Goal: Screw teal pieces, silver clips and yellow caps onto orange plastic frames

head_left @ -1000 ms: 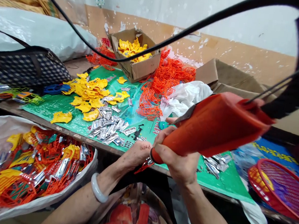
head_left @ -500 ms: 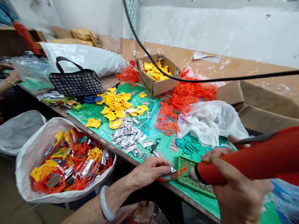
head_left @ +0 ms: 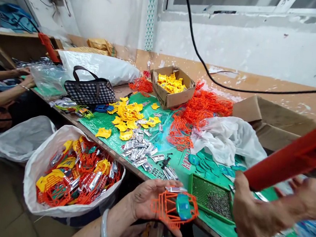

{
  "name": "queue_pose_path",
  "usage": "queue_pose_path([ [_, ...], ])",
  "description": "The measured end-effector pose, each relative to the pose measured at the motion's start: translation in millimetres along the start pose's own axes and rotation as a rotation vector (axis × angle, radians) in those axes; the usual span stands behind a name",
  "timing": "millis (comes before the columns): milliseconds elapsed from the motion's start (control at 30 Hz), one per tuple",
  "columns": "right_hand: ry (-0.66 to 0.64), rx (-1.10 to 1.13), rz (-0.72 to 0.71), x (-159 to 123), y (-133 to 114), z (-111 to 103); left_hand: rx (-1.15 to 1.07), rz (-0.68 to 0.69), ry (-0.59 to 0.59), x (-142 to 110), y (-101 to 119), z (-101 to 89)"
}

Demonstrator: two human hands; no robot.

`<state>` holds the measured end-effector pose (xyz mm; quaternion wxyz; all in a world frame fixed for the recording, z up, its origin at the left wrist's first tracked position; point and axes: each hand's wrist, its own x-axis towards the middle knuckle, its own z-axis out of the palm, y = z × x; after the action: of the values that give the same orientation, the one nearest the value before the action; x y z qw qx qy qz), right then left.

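My left hand (head_left: 148, 196) is palm up and holds an orange plastic lattice frame (head_left: 164, 210). A teal piece (head_left: 184, 206) sits on the frame, and a silver piece (head_left: 175, 189) lies along its upper edge. My right hand (head_left: 270, 215) is raised with fingers spread beside a red-covered electric screwdriver (head_left: 288, 158) hanging from above. The thumb overlaps the tool's lower end; whether it touches cannot be made out. Between the hands, on the table edge, is a green tray (head_left: 209, 195) of small screws.
Yellow parts (head_left: 128, 114), silver pieces (head_left: 139, 148), teal pieces (head_left: 205, 162) and orange frames (head_left: 199, 107) lie on the green-covered table. A white sack (head_left: 28, 181) of assembled pieces stands lower left. A black cable (head_left: 231, 88) crosses above. A co-worker's arms (head_left: 9, 92) show far left.
My right hand has loosened from the screwdriver, its fingers now spread. My left hand has turned palm up, showing the orange frame flat. The view has swung left.
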<state>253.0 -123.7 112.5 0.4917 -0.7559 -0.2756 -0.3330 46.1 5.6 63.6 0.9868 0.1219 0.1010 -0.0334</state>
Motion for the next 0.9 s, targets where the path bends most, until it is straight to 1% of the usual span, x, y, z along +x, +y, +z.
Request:
queue_pose_path([
  [33,0.078,-0.061,-0.158,-4,-6,5,-0.011,0.031,-0.021,-3,0,-3.2],
  [67,0.081,-0.06,-0.291,-8,-11,12,-0.012,0.062,-0.037,-5,0,-6.7],
  [100,0.024,-0.017,-0.366,-12,-16,21,-0.008,0.087,-0.045,-7,0,-10.2],
  [133,-0.111,0.061,-0.404,-17,-20,33,-0.001,0.104,-0.044,-8,-1,-13.4],
  [167,-0.29,0.14,-0.41,-22,-22,46,0.008,0.117,-0.033,-10,-1,-16.1],
  [233,-0.698,0.222,-0.373,-31,-26,75,0.02,0.141,0.008,-14,-1,-19.6],
  [267,-0.823,0.228,-0.389,-35,-28,89,0.022,0.156,0.028,-17,0,-20.5],
  [333,-1.002,0.22,-0.439,-43,-32,114,0.022,0.198,0.057,-24,2,-21.5],
  [400,-1.124,0.198,-0.493,-50,-38,133,0.031,0.259,0.069,-31,4,-21.9],
  [467,-1.227,0.167,-0.518,-57,-45,146,0.044,0.32,0.079,-38,8,-21.5],
  [533,-1.295,0.138,-0.509,-64,-49,155,0.06,0.371,0.109,-42,11,-19.7],
  [567,-1.317,0.129,-0.493,-67,-50,159,0.08,0.39,0.144,-43,11,-18.1],
  [700,-1.343,0.161,-0.385,-72,-46,165,0.284,0.49,0.36,-33,8,-11.8],
  [800,-1.319,0.262,-0.26,-67,-38,158,0.456,0.583,0.469,-21,1,-13.9],
  [900,-1.263,0.41,-0.094,-58,-32,140,0.592,0.589,0.575,-13,-3,-19.9],
])
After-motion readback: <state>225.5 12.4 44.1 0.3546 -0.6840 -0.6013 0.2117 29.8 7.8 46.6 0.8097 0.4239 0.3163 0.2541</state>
